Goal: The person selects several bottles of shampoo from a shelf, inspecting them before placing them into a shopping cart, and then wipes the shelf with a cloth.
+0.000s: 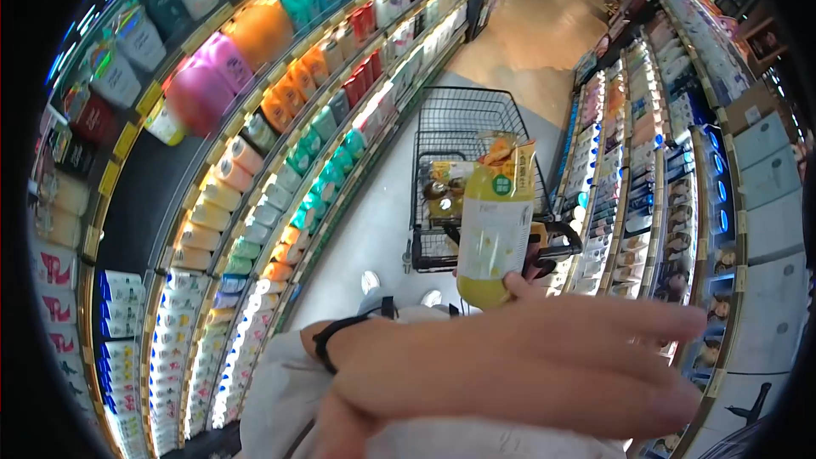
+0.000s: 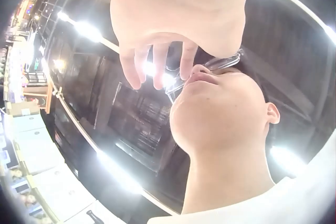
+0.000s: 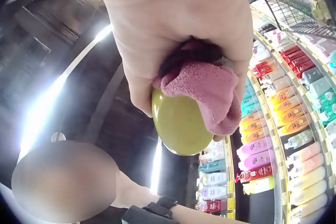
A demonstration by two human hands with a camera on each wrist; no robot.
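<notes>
Yellow plastic bottle (image 1: 495, 229), upright over the shopping cart (image 1: 476, 119) handle, is clasped at its base by the right grip (image 1: 525, 276), pink cloth (image 3: 202, 90) included. Judged full, heavyish, slick: mid-label hold is advised. Left grip (image 1: 527, 357) flat, nothing held.

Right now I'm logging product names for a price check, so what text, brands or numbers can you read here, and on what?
No text here can be read for certain.
Yellow bottle held by the right hand: white label with a green badge, print too blurred.
Shelf bottles: labels too small.
Price tags on the shelf edges: too small.
Boxes on the right-side shelves: blurred.
</notes>
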